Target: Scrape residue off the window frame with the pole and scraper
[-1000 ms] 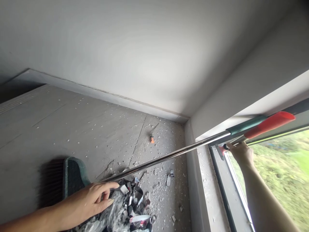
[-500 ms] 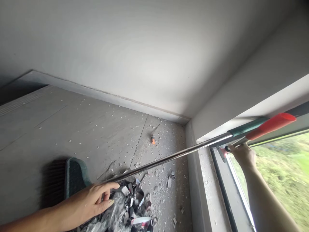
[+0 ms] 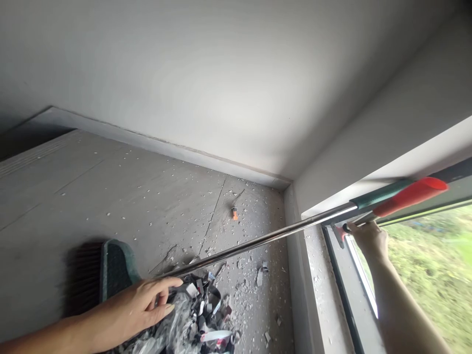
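Observation:
My right hand is closed around the metal neck of a scraper with a red handle, beside the window frame. The scraper's flat head points toward the frame. My left hand hangs in front of a pile of scraps, fingers loosely bent and apart, with nothing seen in it. Behind its fingers runs the silver pole of a broom, which ends in a green grip by the window. The green broom head with dark bristles lies left of my left hand; whether that hand touches the pole I cannot tell.
Crumpled plastic and torn strips heap on the grey tiled floor. White chips are scattered over it and the sill. An orange piece lies near the corner. A pale wall and window bound the space.
My right hand and the scraper have shifted slightly left and down. My left hand and the broom show hardly any movement.

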A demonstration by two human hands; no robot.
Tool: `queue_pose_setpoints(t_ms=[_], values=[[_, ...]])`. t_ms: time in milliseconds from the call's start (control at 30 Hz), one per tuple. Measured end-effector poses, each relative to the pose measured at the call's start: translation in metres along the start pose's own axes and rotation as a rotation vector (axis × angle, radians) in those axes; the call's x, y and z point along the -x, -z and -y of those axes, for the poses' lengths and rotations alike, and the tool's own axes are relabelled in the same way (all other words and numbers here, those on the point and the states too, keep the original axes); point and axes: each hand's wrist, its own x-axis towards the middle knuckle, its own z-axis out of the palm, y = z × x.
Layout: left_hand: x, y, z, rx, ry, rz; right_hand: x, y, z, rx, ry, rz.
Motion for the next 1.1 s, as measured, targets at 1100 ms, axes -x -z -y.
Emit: queue_pose_setpoints(t_ms=[1100], values=[[0.003, 0.006, -0.01, 0.007, -0.018, 0.005, 0.021, -0.01, 0.001, -0.061, -0.021, -0.073]])
